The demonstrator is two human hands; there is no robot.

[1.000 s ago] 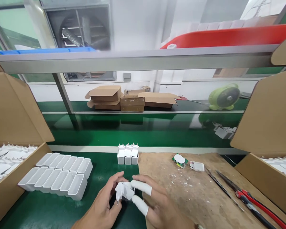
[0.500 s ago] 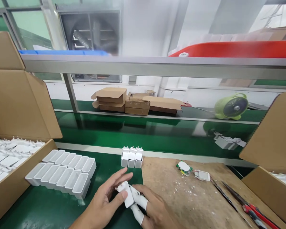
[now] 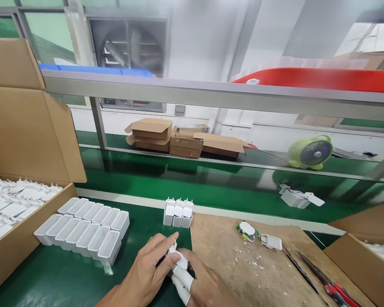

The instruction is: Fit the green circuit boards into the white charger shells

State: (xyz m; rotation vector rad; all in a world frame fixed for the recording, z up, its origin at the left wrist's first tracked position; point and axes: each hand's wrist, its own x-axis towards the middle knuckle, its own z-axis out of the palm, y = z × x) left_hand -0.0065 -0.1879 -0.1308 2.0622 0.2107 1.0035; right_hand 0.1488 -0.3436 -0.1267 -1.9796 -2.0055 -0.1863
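Observation:
My left hand (image 3: 152, 262) pinches a small white plug adapter piece (image 3: 180, 260) between thumb and fingers, with metal pins showing near the index fingertip. From the other side my right hand (image 3: 208, 277) closes on the same piece, white finger covers (image 3: 183, 277) on some of its fingers. The part deeper between my hands is hidden. Just beyond my hands, three white adapter cases (image 3: 177, 218) with pinned plug pieces set in them stand side by side. To the left, open white cases (image 3: 99, 242) stand in two rows on the green work surface (image 3: 67, 281).
Cardboard boxes of white parts stand at left (image 3: 48, 213) and right (image 3: 355, 251). A brown sheet (image 3: 237, 268) bears a green circuit board (image 3: 247, 230), tweezers (image 3: 302, 266) and red-handled scissors (image 3: 326, 279). A metal shelf rail (image 3: 192, 91) crosses above; a green fan (image 3: 312, 152) stands behind.
The white plug piece has turned between my hands, its pins now pointing up and away. My fingers have closed nearer together around it. The view has tilted slightly.

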